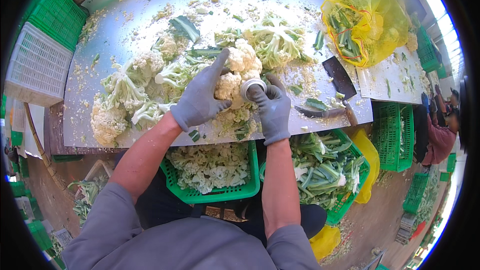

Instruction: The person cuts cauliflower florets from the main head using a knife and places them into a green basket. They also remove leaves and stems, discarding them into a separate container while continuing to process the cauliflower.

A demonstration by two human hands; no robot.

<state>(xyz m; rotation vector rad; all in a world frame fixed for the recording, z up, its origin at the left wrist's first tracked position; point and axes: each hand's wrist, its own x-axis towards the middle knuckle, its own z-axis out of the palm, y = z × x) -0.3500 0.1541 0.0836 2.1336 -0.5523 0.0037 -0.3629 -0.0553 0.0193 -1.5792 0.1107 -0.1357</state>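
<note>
My left hand (202, 95), in a grey glove, holds a pale cauliflower head (243, 58) from its left side, index finger stretched along it and thumb below. In my gloved right hand (275, 108) is a small round metal tool with a ring-shaped rim (255, 81), held against the lower right of that head. Its far side and any handle are hidden by the fingers. Left of my hands lie several cut cauliflower pieces (129, 82), some stem side up. Just beyond the right hand rests another cauliflower (279, 39), its branched stem facing up.
On the metal tabletop (123, 18), a cleaver (339, 77) and a curved knife (328, 113) lie at right. A yellow mesh bag (386, 26) holds leaves. Below the edge stand a green crate (225, 197) of florets and another (362, 174) of leaves. A person (442, 135) is far right.
</note>
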